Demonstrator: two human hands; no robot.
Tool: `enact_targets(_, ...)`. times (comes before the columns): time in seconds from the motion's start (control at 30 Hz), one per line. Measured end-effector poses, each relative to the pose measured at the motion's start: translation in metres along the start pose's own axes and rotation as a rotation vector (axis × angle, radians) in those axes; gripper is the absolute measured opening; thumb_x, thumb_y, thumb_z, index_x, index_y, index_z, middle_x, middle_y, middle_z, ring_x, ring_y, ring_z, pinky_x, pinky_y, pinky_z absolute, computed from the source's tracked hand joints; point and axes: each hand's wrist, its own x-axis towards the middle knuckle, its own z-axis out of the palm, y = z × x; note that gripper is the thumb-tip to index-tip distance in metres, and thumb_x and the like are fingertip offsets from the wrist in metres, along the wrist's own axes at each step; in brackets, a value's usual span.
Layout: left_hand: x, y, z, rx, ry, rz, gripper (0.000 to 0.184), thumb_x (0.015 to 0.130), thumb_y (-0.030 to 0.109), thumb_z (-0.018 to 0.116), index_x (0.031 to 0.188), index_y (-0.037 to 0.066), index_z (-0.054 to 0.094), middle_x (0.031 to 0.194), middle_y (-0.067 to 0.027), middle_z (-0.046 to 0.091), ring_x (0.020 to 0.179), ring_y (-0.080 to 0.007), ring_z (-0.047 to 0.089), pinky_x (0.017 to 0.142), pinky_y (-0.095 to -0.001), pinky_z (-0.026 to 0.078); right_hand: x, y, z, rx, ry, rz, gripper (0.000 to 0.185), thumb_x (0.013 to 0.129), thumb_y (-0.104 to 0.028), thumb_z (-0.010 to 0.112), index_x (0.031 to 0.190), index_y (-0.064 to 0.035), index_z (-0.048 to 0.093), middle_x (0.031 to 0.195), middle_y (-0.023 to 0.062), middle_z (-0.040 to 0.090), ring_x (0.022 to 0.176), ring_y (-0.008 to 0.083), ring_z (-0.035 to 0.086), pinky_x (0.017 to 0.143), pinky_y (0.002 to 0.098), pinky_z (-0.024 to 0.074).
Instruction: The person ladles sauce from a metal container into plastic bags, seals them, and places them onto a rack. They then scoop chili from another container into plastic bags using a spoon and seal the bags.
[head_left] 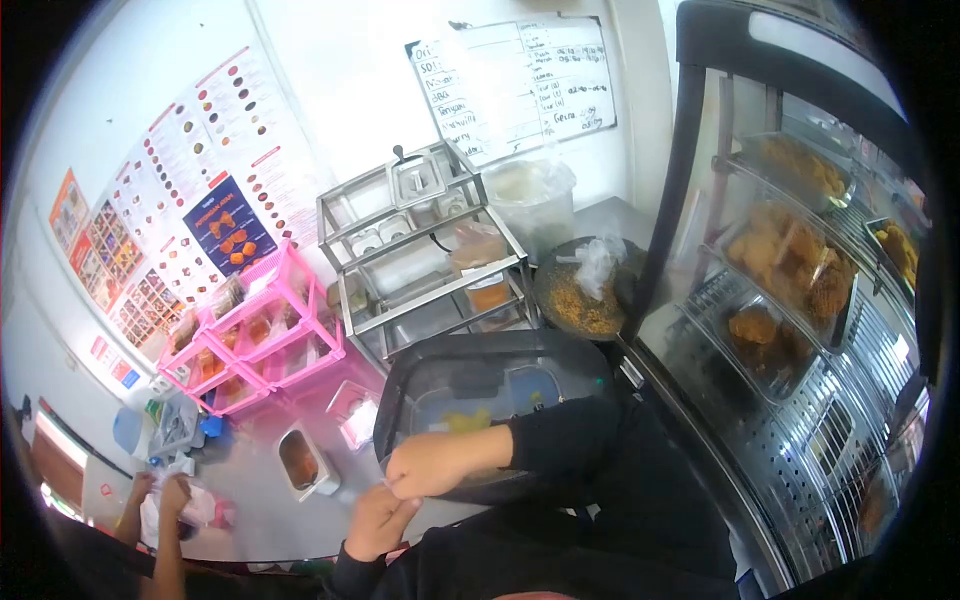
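My right hand [445, 464] is closed, its knuckles turned up, over the near left rim of a black tub [400, 372]. Just below it, my left hand [380, 522] is closed too, and the fingertips of both hands meet. Whatever may be between the fingers is too small or hidden to make out. Inside the tub, yellow-green pieces [467, 421] show beside clear plastic, partly covered by my right forearm. To the left of my hands stands a metal pan with reddish-brown contents [300, 462], and a small clear box [353, 412] lies behind it.
A tiered metal rack [430, 285] and pink baskets [270, 345] stand behind. Near the rack are a plastic-lined bucket [530, 200] and a wide pan of brown crumbs [580, 300]. A glass cabinet with fried food [785, 250] borders the right. Another person's hands [172, 495] work at far left.
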Motion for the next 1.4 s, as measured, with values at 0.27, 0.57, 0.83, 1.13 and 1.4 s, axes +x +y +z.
enact_targets(0.27,0.013,0.009,0.003,-0.056,-0.081,0.018,0.013,0.079,0.012,0.054,0.087,0.005,0.061,0.067,-0.0115,0.055,0.060,-0.0263,0.051,0.055,-0.0325,0.039,-0.014,0.001,-0.011,0.002,0.021,-0.024,0.030,0.072,-0.027,0.046,0.068,-0.0001,0.059,0.064,0.0197,0.056,0.060,0.0348,0.055,0.056,0.0415,0.0404)
enact_targets(0.57,0.035,0.006,0.024,0.077,0.343,0.137,0.017,0.077,0.009,0.048,0.065,-0.001,0.050,0.063,-0.0167,0.048,0.056,-0.0320,0.046,0.050,-0.0352,0.034,-0.029,-0.016,-0.017,-0.321,0.326,0.096,0.028,0.071,-0.025,0.047,0.063,-0.0014,0.058,0.065,0.0196,0.057,0.060,0.0367,0.056,0.056,0.0454,0.0433)
enact_targets(0.83,0.039,-0.007,0.018,0.226,0.437,0.208,0.018,0.072,0.006,0.051,0.058,-0.001,0.041,0.057,-0.0156,0.041,0.052,-0.0334,0.042,0.047,-0.0384,0.030,-0.017,-0.013,-0.018,-0.450,0.368,0.036,0.029,0.071,-0.026,0.047,0.061,-0.0013,0.058,0.064,0.0192,0.057,0.060,0.0363,0.057,0.054,0.0452,0.0443)
enact_targets(1.13,0.045,0.015,0.016,0.347,0.271,0.270,0.008,0.068,0.006,0.057,0.065,0.002,0.051,0.060,-0.0128,0.049,0.056,-0.0314,0.048,0.049,-0.0373,0.037,-0.036,-0.030,-0.037,-0.463,0.191,0.142,0.028,0.070,-0.027,0.045,0.064,-0.0037,0.059,0.063,0.0188,0.057,0.061,0.0367,0.057,0.056,0.0450,0.0449)
enact_targets(1.4,0.033,0.013,0.010,0.365,0.434,0.327,0.009,0.068,0.004,0.052,0.061,0.001,0.047,0.057,-0.0150,0.045,0.052,-0.0327,0.045,0.047,-0.0393,0.034,-0.029,-0.035,-0.034,-0.450,0.179,0.065,0.027,0.072,-0.027,0.046,0.069,-0.0045,0.060,0.067,0.0177,0.059,0.063,0.0350,0.058,0.057,0.0444,0.0454)
